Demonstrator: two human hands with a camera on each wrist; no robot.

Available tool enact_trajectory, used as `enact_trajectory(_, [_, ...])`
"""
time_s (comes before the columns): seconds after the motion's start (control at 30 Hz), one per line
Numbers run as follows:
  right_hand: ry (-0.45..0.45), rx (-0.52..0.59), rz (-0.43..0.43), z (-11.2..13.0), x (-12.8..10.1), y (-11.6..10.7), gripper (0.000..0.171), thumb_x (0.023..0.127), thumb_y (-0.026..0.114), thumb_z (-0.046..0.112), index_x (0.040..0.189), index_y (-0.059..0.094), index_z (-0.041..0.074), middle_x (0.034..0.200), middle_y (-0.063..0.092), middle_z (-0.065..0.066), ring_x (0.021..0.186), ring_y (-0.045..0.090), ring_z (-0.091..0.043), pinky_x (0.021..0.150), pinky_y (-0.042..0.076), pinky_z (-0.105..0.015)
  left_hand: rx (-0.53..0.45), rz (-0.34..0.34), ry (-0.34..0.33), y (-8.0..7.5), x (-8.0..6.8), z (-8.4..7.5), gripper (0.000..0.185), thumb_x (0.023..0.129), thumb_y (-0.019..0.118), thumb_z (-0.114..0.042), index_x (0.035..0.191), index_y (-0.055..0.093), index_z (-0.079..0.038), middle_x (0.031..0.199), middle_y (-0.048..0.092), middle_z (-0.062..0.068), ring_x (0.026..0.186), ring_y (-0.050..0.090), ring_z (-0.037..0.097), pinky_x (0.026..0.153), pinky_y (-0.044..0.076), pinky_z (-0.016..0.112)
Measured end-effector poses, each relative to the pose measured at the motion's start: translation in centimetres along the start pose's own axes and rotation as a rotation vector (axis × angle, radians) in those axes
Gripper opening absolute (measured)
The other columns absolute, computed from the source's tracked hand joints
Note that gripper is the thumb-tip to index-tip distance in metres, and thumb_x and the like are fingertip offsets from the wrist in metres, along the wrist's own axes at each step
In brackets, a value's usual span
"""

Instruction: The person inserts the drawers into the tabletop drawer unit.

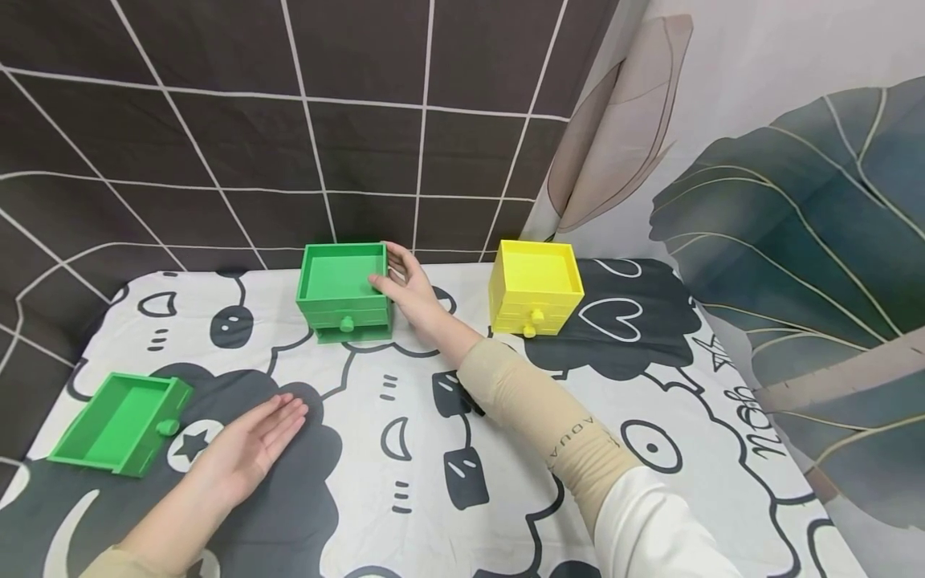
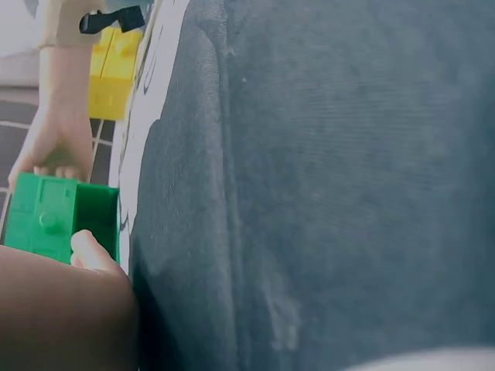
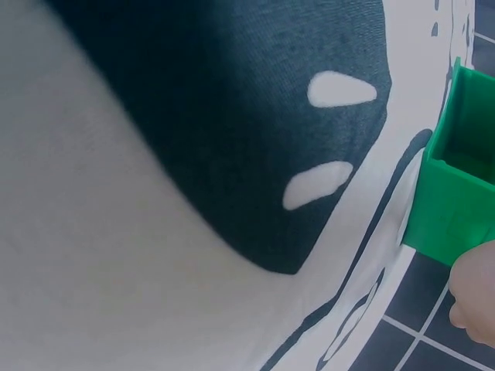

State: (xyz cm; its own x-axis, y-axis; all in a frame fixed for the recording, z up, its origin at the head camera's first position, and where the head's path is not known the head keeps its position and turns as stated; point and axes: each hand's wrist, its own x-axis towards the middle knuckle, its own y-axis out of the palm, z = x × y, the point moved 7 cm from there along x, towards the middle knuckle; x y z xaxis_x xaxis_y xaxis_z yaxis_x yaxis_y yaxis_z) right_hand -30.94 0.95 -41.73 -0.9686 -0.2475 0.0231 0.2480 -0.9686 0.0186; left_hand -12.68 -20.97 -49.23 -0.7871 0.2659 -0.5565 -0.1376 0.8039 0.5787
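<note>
A small green drawer cabinet [image 1: 328, 311] with a shallow tray top and a round front knob stands at the back of the cloth-covered table. My right hand [image 1: 410, 291] grips its right wall, thumb over the top rim and fingers behind. Below the knobbed drawer the lowest slot is hollow, a dark opening [image 2: 99, 202] in the left wrist view. A loose green drawer [image 1: 150, 440] lies at the left, its knob turned to the right. Beside that knob my left hand [image 1: 249, 445] hovers with straight fingers, palm turned inward, holding nothing.
A matching yellow drawer cabinet [image 1: 535, 311] with two knobs stands to the right of the green one. A dark curtain with white grid lines [image 1: 361, 144] hangs right behind the table. A leaf-patterned curtain [image 1: 809, 241] hangs along the right side.
</note>
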Motion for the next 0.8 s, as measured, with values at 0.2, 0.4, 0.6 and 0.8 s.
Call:
enact_trajectory(0.2, [0.0, 0.004, -0.008, 0.1, 0.1, -0.1, 0.068, 0.101, 0.065, 0.005, 0.162, 0.036, 0.006, 0.166, 0.041, -0.015, 0.159, 0.037, -0.028, 0.132, 0.033, -0.03, -0.104, 0.037, 0.015, -0.9, -0.5, -0.2, 0.035, 0.115, 0.042, -0.017, 0.099, 0.073, -0.013, 0.104, 0.08, 0.001, 0.099, 0.078, 0.011, 0.096, 0.063, 0.022])
enact_trajectory(0.4, [-0.001, -0.003, -0.009, 0.1, 0.0, 0.0, 0.069, 0.101, 0.065, 0.005, 0.163, 0.035, 0.006, 0.166, 0.041, -0.015, 0.158, 0.037, -0.028, 0.132, 0.033, -0.031, -0.236, 0.045, 0.004, -2.0, -1.2, -0.6, 0.035, 0.114, 0.046, -0.017, 0.098, 0.075, -0.008, 0.104, 0.081, 0.007, 0.099, 0.08, 0.017, 0.096, 0.065, 0.026])
enact_trajectory(0.6, [-0.001, -0.001, -0.009, 0.0, 0.1, -0.1, 0.069, 0.101, 0.065, 0.005, 0.163, 0.035, 0.006, 0.166, 0.041, -0.016, 0.158, 0.038, -0.029, 0.133, 0.033, -0.032, -0.357, 0.031, 0.007, -3.2, -1.8, -1.2, 0.034, 0.113, 0.048, -0.016, 0.097, 0.076, -0.003, 0.104, 0.08, 0.01, 0.098, 0.08, 0.021, 0.095, 0.066, 0.03])
enact_trajectory(0.8, [0.009, 0.007, -0.008, -0.1, 0.1, -0.1, 0.069, 0.101, 0.065, 0.006, 0.163, 0.035, 0.007, 0.167, 0.04, -0.015, 0.159, 0.037, -0.028, 0.133, 0.032, -0.032, -0.454, -0.03, 0.01, -4.6, -2.5, -1.4, 0.034, 0.113, 0.049, -0.02, 0.096, 0.072, -0.003, 0.101, 0.078, 0.009, 0.097, 0.079, 0.022, 0.099, 0.064, 0.03])
